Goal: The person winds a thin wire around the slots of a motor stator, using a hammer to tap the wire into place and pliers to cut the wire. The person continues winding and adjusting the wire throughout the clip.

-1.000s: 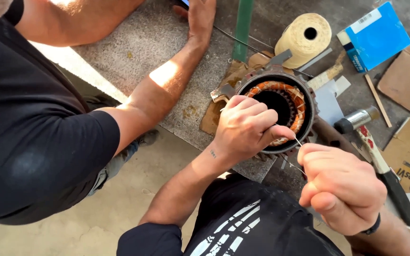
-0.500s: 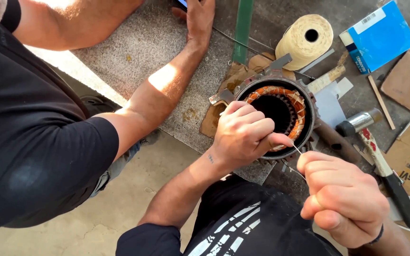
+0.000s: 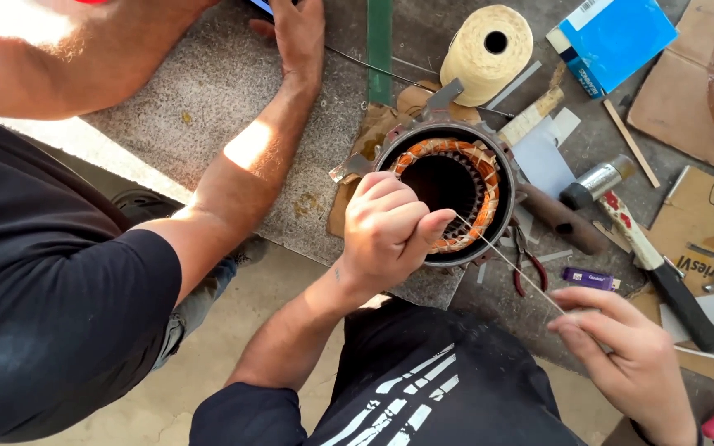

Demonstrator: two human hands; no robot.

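Grey speckled stone [image 3: 208, 107] makes up the work surface, raised above a paler concrete floor [image 3: 233, 355], and it is littered with tools and scraps. At the far left a second person in a black shirt leans in, one bare forearm crossing the slab and one hand [image 3: 301, 33] pressed flat near the top edge. Next comes one green strip [image 3: 379, 41] standing upright in the view, then the single motor stator [image 3: 448, 194], a round metal housing with copper windings wrapped in orange tape, sitting at the slab's near edge. The wearer's left hand [image 3: 390, 231] rests on the stator's lower left rim, fingers curled together, thumb and forefinger pinching one thin pale thread [image 3: 506, 260] right at the windings. That thread runs taut down and to the right to the right hand [image 3: 630, 355], which holds it pinched between thumb and fingertips, the other fingers loosely bent. Above the stator lies one spool of cream twine [image 3: 487, 51]. Just right of the stator lie one pair of red-handled pliers [image 3: 526, 268] and one small purple lighter [image 3: 590, 279]. Farther right sit one hammer [image 3: 621, 215] with a black grip, one blue box [image 3: 617, 37], and several pieces of brown cardboard [image 3: 708, 223].
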